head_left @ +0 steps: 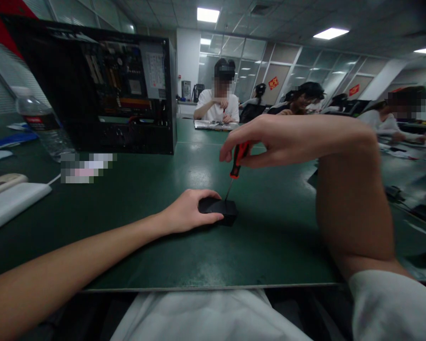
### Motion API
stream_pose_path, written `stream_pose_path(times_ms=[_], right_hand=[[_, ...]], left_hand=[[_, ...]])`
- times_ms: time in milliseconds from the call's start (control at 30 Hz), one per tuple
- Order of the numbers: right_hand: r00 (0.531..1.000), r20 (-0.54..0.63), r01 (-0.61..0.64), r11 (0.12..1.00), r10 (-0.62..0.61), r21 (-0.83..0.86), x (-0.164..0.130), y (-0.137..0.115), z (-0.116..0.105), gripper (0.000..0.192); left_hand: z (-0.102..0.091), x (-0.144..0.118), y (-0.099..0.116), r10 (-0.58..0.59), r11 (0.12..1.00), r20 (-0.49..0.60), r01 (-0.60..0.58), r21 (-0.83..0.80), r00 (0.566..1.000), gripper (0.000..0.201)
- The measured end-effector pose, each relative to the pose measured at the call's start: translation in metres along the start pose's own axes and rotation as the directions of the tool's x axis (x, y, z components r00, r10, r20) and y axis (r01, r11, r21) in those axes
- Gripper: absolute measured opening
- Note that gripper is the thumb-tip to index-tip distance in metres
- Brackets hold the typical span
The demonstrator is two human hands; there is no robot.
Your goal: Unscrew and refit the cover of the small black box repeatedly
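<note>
A small black device (218, 209), rounded like a computer mouse, lies on the green table mat (156, 251) in front of me. My left hand (189, 210) rests on its left side and holds it down. Above it, my right hand (270, 139) pinches a screwdriver (236, 163) with a red and black handle. The thin shaft points down and its tip touches the top of the black device near its right end.
An open black computer case (102, 90) stands at the back left, with a water bottle (44, 125) beside it. A white flat device (10, 201) lies at the left edge. Several other people sit at tables behind. A cable and a black part (394, 193) lie to the right.
</note>
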State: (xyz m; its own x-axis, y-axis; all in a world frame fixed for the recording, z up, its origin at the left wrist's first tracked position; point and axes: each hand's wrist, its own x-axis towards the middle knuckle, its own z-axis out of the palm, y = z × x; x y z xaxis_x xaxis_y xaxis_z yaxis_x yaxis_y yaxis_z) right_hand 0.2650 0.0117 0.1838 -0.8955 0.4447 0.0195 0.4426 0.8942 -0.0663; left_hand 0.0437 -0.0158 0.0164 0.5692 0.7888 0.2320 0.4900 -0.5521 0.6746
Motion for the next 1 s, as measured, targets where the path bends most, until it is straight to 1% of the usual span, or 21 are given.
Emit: stream_pose_path(times_ms=[67, 167, 200, 300, 400, 467, 567, 633, 767, 900, 1000], right_hand=[[1.0, 0.008, 0.015, 1.0, -0.015, 0.01, 0.0, -0.002, 0.001, 0.031], [0.999, -0.037, -0.033, 0.999, 0.032, -0.025, 0.0, -0.004, 0.004, 0.024], [0.999, -0.046, -0.03, 0.999, 0.029, -0.028, 0.001, -0.005, 0.005, 0.023], [0.998, -0.061, 0.033, 0.999, -0.034, -0.018, 0.002, -0.01, 0.004, 0.023], [0.99, -0.123, 0.062, 0.997, -0.066, -0.036, 0.002, -0.018, 0.001, 0.025], [0.988, -0.141, 0.06, 0.997, -0.066, -0.05, 0.003, -0.023, 0.001, 0.025], [0.992, -0.101, 0.074, 0.996, -0.079, -0.054, 0.005, -0.028, 0.004, 0.023], [0.992, -0.082, 0.089, 0.994, -0.094, -0.059, 0.007, -0.029, 0.006, 0.021], [0.989, -0.086, 0.119, 0.991, -0.124, -0.064, 0.01, -0.027, 0.01, 0.017], [0.98, -0.071, 0.184, 0.982, -0.186, -0.037, 0.012, -0.026, 0.01, 0.017], [0.97, -0.023, 0.242, 0.97, -0.242, 0.006, 0.013, -0.028, 0.008, 0.02]], left_hand=[[0.001, 0.0, 0.0, -0.006, 1.0, -0.006, 0.006, -0.002, 1.0, 0.041], [0.001, 0.0, -0.001, -0.001, 1.0, -0.011, 0.001, -0.001, 1.0, 0.041], [0.0, 0.0, -0.001, 0.003, 1.0, -0.014, -0.003, 0.002, 1.0, 0.04], [-0.004, -0.001, -0.004, 0.032, 0.999, -0.022, -0.031, 0.012, 0.999, 0.044], [-0.01, -0.002, -0.009, 0.054, 0.997, -0.006, -0.054, 0.057, 0.999, 0.052], [-0.013, -0.003, -0.013, 0.06, 0.994, 0.014, -0.061, 0.092, 0.998, 0.047], [-0.015, -0.003, -0.018, 0.078, 0.992, 0.016, -0.079, 0.1, 0.997, 0.039], [-0.015, -0.002, -0.019, 0.083, 0.992, 0.013, -0.083, 0.095, 0.997, 0.04], [-0.016, -0.001, -0.018, 0.08, 0.992, 0.028, -0.083, 0.094, 0.996, 0.042], [-0.017, -0.002, -0.017, 0.072, 0.993, 0.034, -0.075, 0.089, 0.997, 0.041], [-0.015, -0.001, -0.017, 0.073, 0.995, 0.028, -0.075, 0.071, 0.997, 0.041]])
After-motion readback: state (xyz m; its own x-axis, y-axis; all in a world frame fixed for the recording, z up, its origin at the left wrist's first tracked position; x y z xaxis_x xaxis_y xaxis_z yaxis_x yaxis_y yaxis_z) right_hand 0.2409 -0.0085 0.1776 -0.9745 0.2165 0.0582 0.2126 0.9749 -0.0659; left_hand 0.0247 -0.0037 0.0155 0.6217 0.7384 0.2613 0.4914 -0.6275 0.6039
